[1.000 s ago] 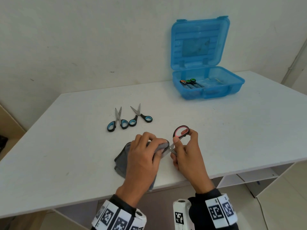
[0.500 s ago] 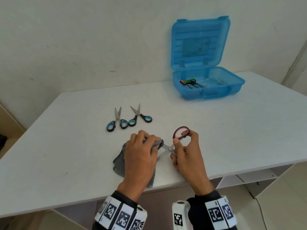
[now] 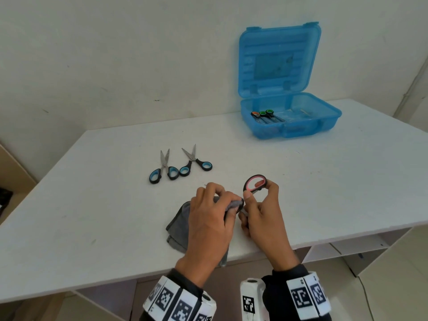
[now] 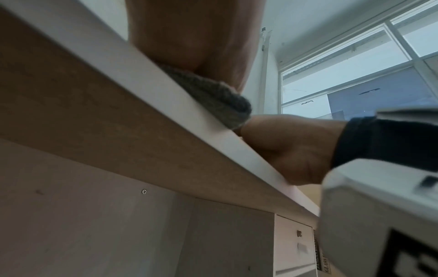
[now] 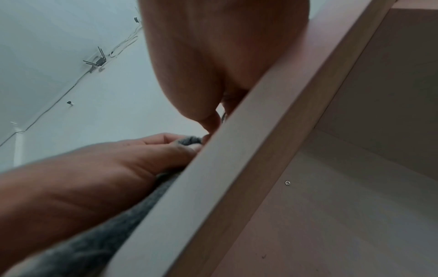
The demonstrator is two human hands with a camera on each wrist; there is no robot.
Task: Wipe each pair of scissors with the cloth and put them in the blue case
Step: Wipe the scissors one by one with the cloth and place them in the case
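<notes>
Near the table's front edge my right hand [image 3: 259,205] grips the red-handled scissors [image 3: 254,183] by their handles. My left hand [image 3: 215,205] holds the grey cloth [image 3: 179,224] bunched over the blades, which are hidden. Two blue-handled scissors [image 3: 164,169] [image 3: 195,163] lie side by side on the table beyond my hands. The open blue case [image 3: 324,121] stands at the back right with green- and orange-handled scissors [image 3: 265,115] inside. In the left wrist view the cloth [image 4: 220,101] hangs over the table edge under my palm. The right wrist view shows my left hand [image 5: 132,157] on the cloth [image 5: 78,241].
The white table [image 3: 324,181] meets a plain wall at the back. Shelves [image 3: 361,246] sit under the table at the right. A window [image 4: 355,75] shows in the left wrist view.
My left hand slid the cloth left along the blades, exposing them, then back right towards the handles, covering them again. The right hand kept its grip on the handles.
</notes>
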